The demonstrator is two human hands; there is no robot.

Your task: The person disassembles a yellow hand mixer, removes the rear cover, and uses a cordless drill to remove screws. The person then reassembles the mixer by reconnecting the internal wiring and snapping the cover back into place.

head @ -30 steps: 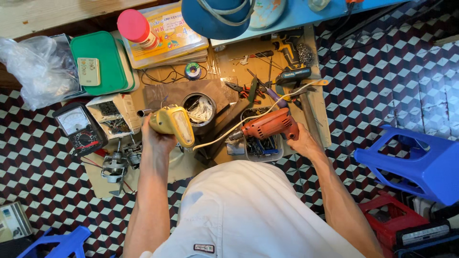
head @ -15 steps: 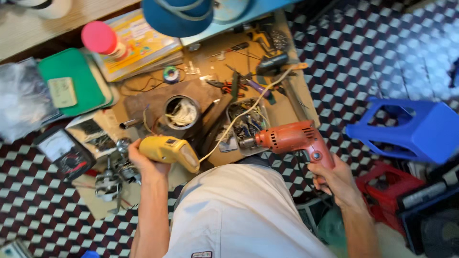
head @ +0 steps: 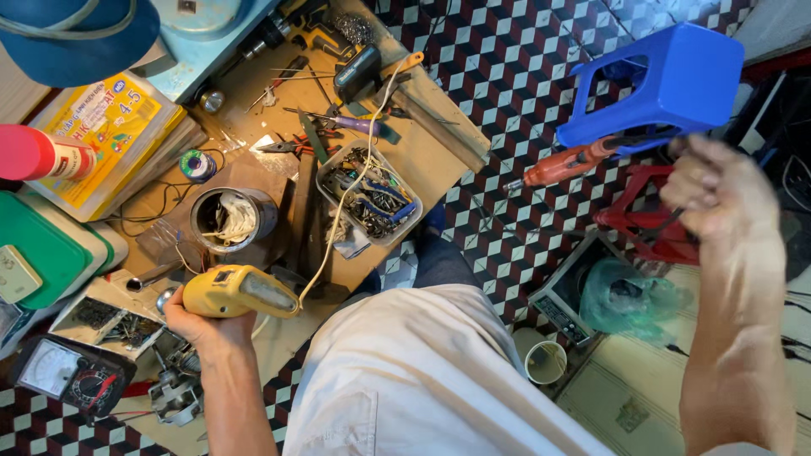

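Yellow tool (head: 239,292) gripped in left hand (head: 198,325); right hand (head: 718,190) grips red drill (head: 564,165).

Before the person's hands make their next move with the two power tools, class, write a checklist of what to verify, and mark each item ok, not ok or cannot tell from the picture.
1. Left hand has a firm grip on the yellow tool: ok, fingers wrapped round its rear.
2. Right hand holds the red drill: ok, though blurred.
3. Drill bit points away from the body: ok, it aims left over the floor.
4. White cord is free of snags: not ok, it crosses the clear box of parts.
5. Space under the drill is clear: not ok, blue stool and red stool sit close.
6. Either tool is switched off: cannot tell.
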